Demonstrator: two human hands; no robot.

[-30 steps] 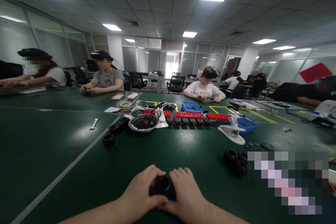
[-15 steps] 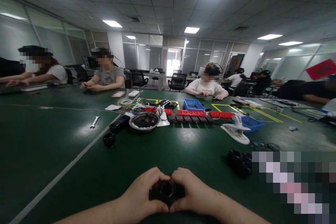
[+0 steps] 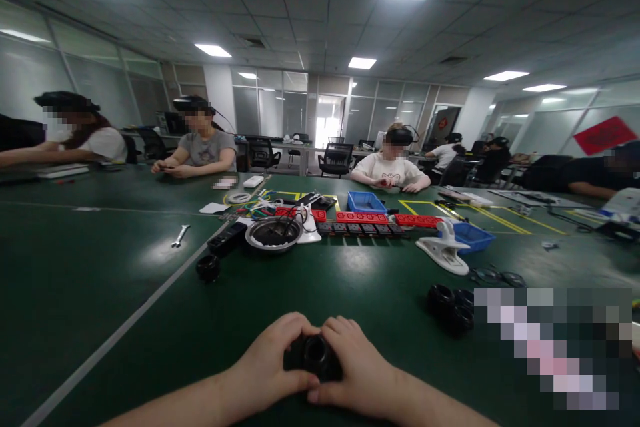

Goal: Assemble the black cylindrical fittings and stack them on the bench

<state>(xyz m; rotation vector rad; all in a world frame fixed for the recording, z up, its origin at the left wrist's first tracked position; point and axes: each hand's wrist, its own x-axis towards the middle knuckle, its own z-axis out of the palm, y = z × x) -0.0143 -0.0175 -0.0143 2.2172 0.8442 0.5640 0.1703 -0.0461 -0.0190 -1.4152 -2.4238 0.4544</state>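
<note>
In front of me, low in the head view, a black cylindrical part with a round hole (image 3: 317, 368) sits between my hands with its opening facing up towards me. My left hand (image 3: 280, 361) curls around its left side. From the right, my right hand (image 3: 359, 368) closes around the same part. The fingertips meet behind it and the thumbs meet in front, hiding its lower portion. Further right stand several similar black parts (image 3: 453, 310) close together. Another black part (image 3: 208, 268) stands alone at the left.
A metal bowl (image 3: 274, 248), a white clip-like stand (image 3: 445, 257), red strips (image 3: 362, 217), a black socket row (image 3: 363, 229) and blue trays (image 3: 367, 201) occupy the table's middle. A wrench (image 3: 181, 236) lies left. Other people sit around the table.
My right hand has shifted slightly left, closing further over the black part. The thumbs now overlap more in front of it. The view has tilted and shifted a little.
</note>
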